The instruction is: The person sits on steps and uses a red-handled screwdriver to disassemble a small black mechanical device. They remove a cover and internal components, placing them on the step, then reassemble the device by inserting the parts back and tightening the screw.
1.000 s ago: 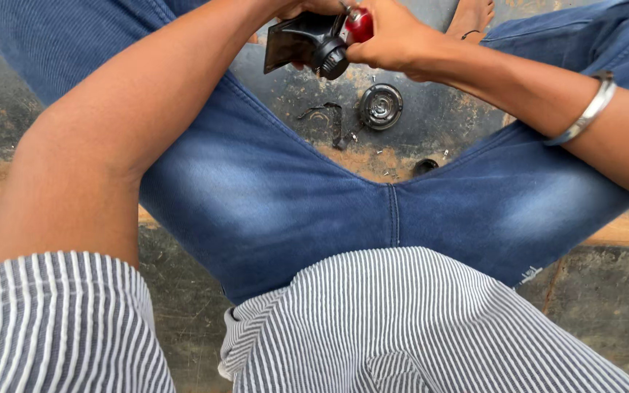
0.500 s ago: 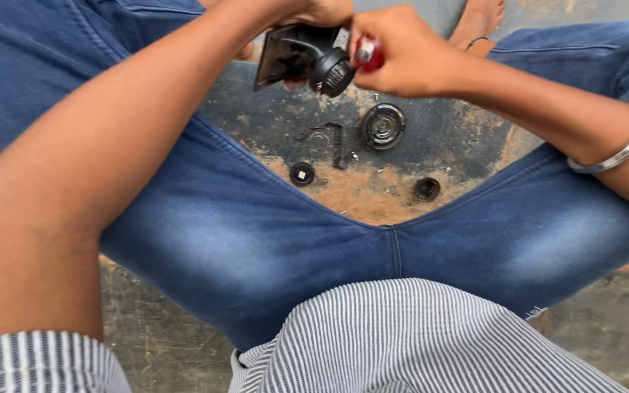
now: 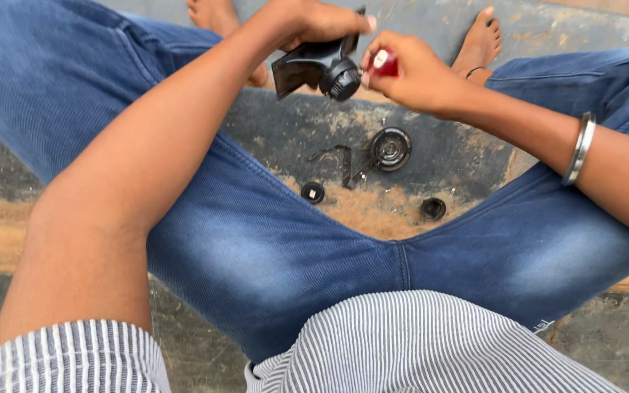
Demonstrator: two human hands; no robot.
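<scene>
Black plastic device with a flat plate and a round knurled knob (image 3: 318,70): your left hand (image 3: 313,22) grips it from above, fingers closed over its top edge, held in the air above the floor between your knees.
Red-handled tool (image 3: 386,64): your right hand (image 3: 410,73) is closed around it, the handle end just beside the device's knob; whether the tip touches the knob cannot be told.
Round black ribbed disc with a metal centre (image 3: 390,148): on the grey concrete floor (image 3: 285,138), below the device.
Bent dark metal bracket (image 3: 338,159): just left of the disc.
Small black round cap (image 3: 312,192): below and left of the disc.
Second small black ring (image 3: 433,209): below and right of the disc.
Silver metal bangle (image 3: 580,148): on your right wrist.
</scene>
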